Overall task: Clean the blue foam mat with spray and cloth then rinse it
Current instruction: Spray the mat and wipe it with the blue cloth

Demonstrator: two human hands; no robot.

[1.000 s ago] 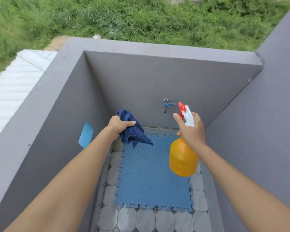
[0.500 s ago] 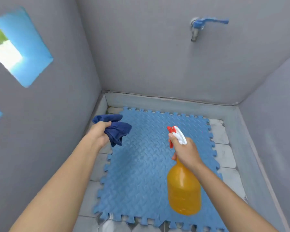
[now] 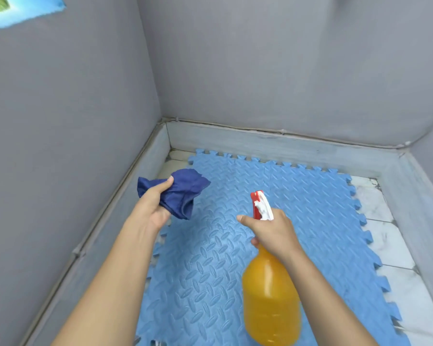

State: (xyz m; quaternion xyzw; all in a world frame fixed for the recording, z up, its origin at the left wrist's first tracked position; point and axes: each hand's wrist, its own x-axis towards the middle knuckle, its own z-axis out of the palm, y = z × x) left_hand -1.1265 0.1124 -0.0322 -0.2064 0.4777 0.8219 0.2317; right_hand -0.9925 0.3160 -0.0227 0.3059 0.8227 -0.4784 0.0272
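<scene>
**Spray could miss the mat or soak the cloth**

Blue foam mat with puzzle-tooth edges and a bumpy pattern [image 3: 298, 203] flat on the pale tiled floor [image 3: 385, 236], tucked into the corner of the grey walls [image 3: 60, 121]. Looks dry and not yet sprayed.

Right hand [image 3: 275, 233] above the middle of the mat, fingers wrapped tight around the neck of the round orange plastic spray bottle with the red and white spray head [image 3: 270, 303]. Nozzle aimed toward the far side of the mat. Cannot tell if a finger sits on the trigger.

Left hand [image 3: 153, 208] over the left edge of the mat, fingers squeezed shut on the crumpled dark blue cloth [image 3: 183, 193].

Things that might go wrong:
- Nozzle tipped too high: spray on the grey wall past the mat, not on the foam.
- Cloth close to the nozzle's left: spray on the cloth or the hand.
- Full, heavy-looking bottle held only by the neck: could slip and drop onto the mat.
- Light foam on smooth tile: hard rubbing could slide the mat or lift its toothed edge.
</scene>
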